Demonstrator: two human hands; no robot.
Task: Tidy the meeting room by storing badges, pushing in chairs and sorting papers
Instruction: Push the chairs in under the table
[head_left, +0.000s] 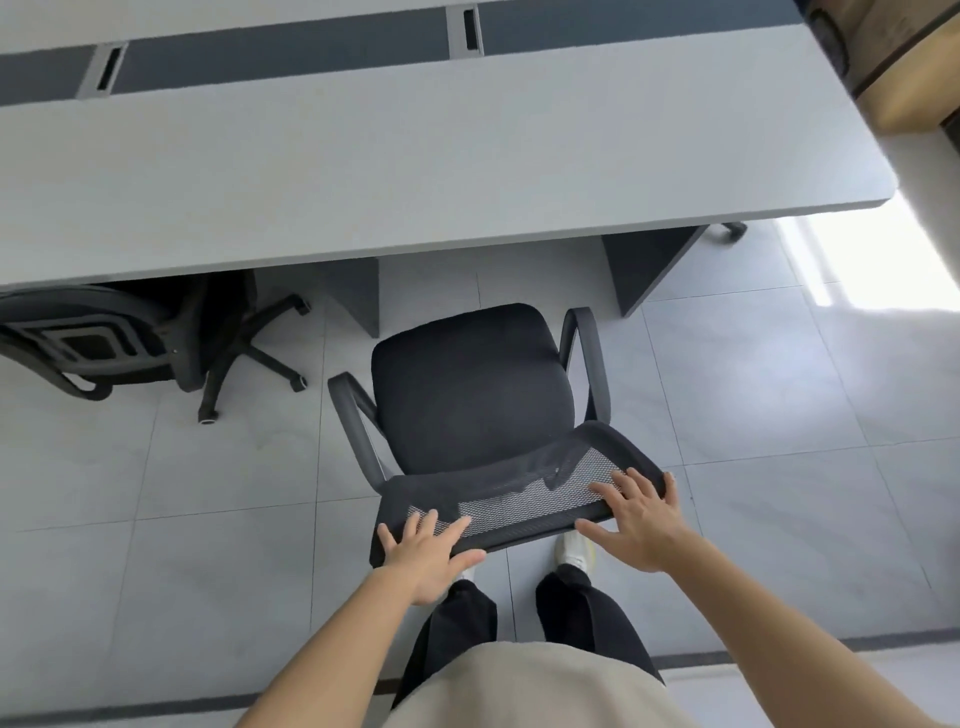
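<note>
At the far left, a second black chair (104, 338) sits tucked under the bench (415, 171), its wheeled base poking out onto the floor tiles (753, 389). That gives me the target look for the one I am handling.

Moving right, my left hand (423, 553) lies flat on the left end of the mesh backrest (519, 488), fingers spread apart and draped over the top edge, the thumb underneath the rim; it rests on the frame more than clamps it. The black chair (470, 384) itself stands clear of the bench, seat facing the gap between the two grey bench legs (644, 270), and it looks slightly turned to the right.

My right hand (641, 519) is on the right end of the backrest, also open, fingers splayed across the mesh and thumb held out to the side.

To do this well, I judge I should push evenly with both palms, press a little more on one side to square the seat with the bench edge, and roll it straight in so the armrests (584, 358) pass under the top without knocking it.

I can read no brand, label or writing anywhere. No badges or papers are in sight.
</note>
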